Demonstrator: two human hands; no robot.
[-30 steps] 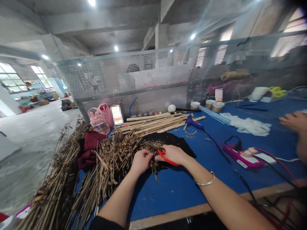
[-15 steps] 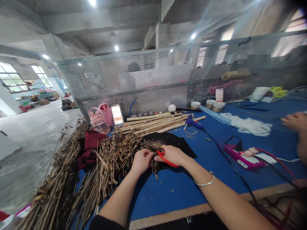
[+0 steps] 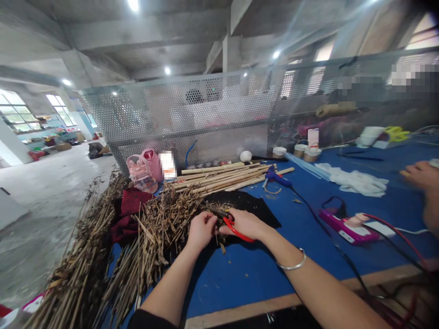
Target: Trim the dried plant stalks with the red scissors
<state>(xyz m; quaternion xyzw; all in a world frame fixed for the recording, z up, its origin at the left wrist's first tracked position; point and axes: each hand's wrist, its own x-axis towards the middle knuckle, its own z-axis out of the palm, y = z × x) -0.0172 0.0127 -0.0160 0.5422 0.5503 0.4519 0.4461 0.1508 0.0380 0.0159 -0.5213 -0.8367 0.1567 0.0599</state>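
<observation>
My right hand (image 3: 243,222) is closed round red-handled scissors (image 3: 239,232), whose dark blades point left across the dried plant stems (image 3: 171,214). Close beside the blades, my left hand (image 3: 202,230) has its fingers pinched together at the right end of the stem heap; what lies between the fingertips looks like a dried stem, mostly hidden. Under the stems and hands a black cloth (image 3: 247,203) is spread on the blue table (image 3: 226,283). A second bundle of dry stalks (image 3: 78,265) lies along the table's left side.
Pale wooden sticks (image 3: 219,177) and a blue glue gun (image 3: 274,175) lie behind the cloth. On the right are a purple power strip (image 3: 350,227) with cables, white gloves (image 3: 360,178) and another person's hand (image 3: 421,175). A perforated metal screen (image 3: 185,114) borders the back.
My hands stay at nearly the same spot, with only a slight shift of the fingers and scissors. The other person's hand at the right has moved slightly.
</observation>
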